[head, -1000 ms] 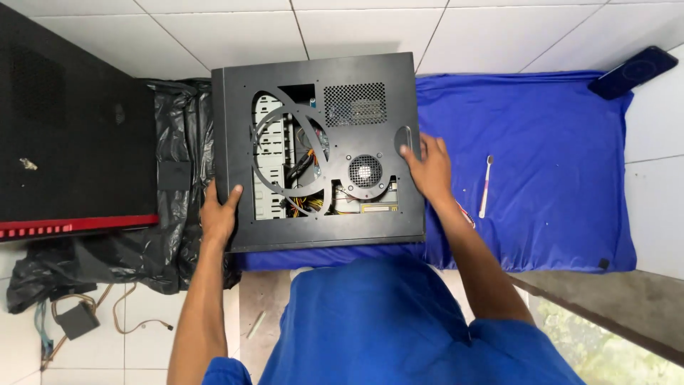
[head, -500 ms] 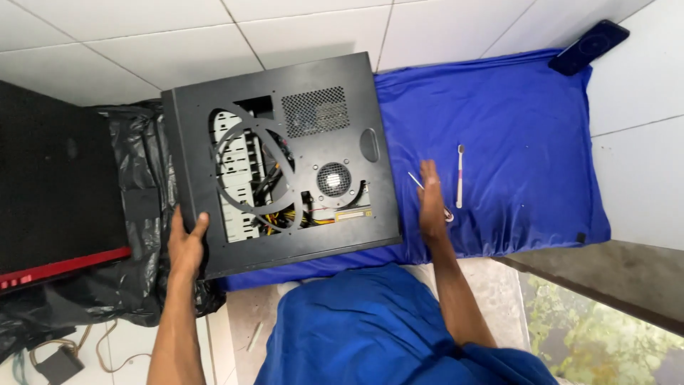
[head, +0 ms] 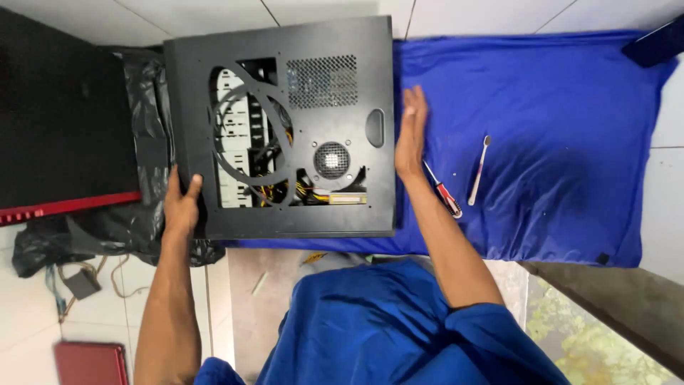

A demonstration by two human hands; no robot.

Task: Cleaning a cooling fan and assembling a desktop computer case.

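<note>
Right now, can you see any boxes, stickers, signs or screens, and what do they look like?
Small yellowish rectangular sticker: on the black metal computer case, low down beside the round fan grille; its print is too small to tell.
Dark flat rectangular phone-like slab: at the top right corner of the blue cloth, with a dark face.
No boxes or signs show.

Small yellow label (head: 348, 199) low on the black case (head: 370, 207)

Black computer case (head: 285, 128) is gripped at its lower-left corner by the left hand (head: 182, 203), right hand (head: 411, 135) laid flat beside its right edge, above a blue cloth (head: 556, 93) where a red-handled screwdriver (head: 443, 191) and white toothbrush (head: 478, 171) are lying.
</note>
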